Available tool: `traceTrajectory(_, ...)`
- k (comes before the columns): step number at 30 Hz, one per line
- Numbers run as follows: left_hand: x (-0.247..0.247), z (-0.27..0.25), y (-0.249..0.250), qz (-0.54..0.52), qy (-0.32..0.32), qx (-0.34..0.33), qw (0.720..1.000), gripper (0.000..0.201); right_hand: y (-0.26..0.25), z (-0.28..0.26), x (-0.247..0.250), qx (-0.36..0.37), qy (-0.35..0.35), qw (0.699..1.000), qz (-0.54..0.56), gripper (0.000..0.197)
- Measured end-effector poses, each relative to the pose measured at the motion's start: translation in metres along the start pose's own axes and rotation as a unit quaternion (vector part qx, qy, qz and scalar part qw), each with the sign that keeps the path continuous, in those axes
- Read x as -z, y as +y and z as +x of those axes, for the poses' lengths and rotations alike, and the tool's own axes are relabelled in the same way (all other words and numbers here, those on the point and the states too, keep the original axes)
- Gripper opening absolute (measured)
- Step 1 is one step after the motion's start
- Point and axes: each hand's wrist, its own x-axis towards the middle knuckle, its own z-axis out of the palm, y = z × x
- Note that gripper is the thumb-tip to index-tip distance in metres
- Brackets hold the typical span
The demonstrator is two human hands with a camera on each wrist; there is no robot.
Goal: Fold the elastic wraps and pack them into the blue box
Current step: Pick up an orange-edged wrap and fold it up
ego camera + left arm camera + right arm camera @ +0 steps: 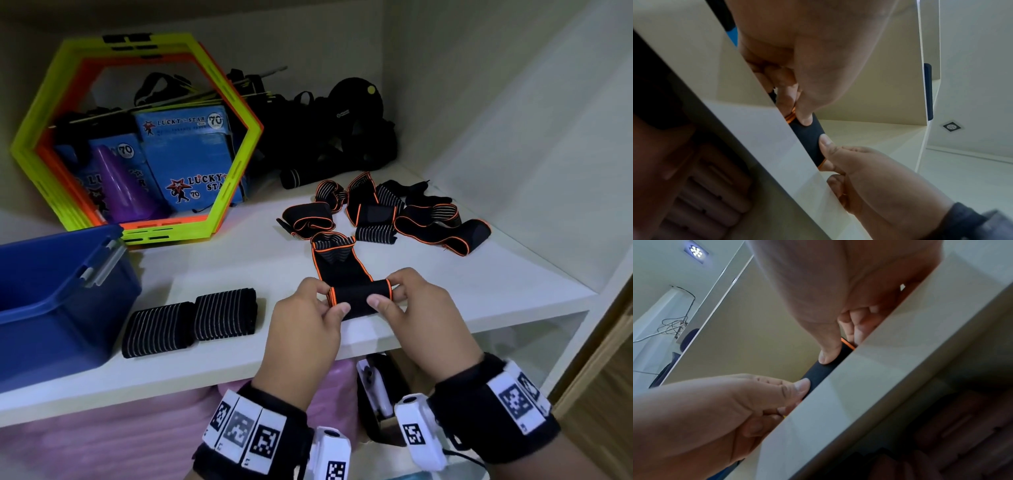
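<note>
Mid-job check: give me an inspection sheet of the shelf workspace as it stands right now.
Surface: white shelf, wraps spread across it.
Job's things: blue box at left; two folded wraps beside it; orange-trimmed wrap partly rolled; loose wraps behind.
Clutter: hexagon frames, blue packages, purple cone, black gear.
Grippers: left hand and right hand pinch the roll's ends.
Cables: nothing seen on the shelf.
Surroundings: cabinet walls; pink items below.

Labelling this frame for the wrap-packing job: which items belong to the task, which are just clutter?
Task items:
- wrap being rolled, held by left hand and right hand
- two folded wraps
- loose wraps
- blue box

Clutter:
- hexagon frames
- blue packets
- purple cone
- black straps
</note>
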Motion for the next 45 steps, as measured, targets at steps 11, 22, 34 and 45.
traceTrajectory(11,0.004,0.002,0.002,0.010,-0.019,0.019,1.000,0.027,-0.002,0.007,0.001,-0.044,0.001,0.999,0.019,0.034)
traceTrajectory(22,0.003,0.015,-0.004,0.039,-0.084,-0.007,0.996,0.023,-0.004,0.007,-0.001,0.014,-0.023,1.000,-0.013,0.014)
traceTrajectory(34,0.003,0.004,-0.014,0.201,-0.143,-0.024,0.969,0.063,0.004,0.000,0.013,0.025,-0.136,0.974,-0.181,0.056)
traceTrajectory(45,0.000,0.006,-0.009,0.167,-0.162,0.005,0.973,0.042,0.004,0.002,0.007,0.018,-0.132,0.978,-0.162,0.039)
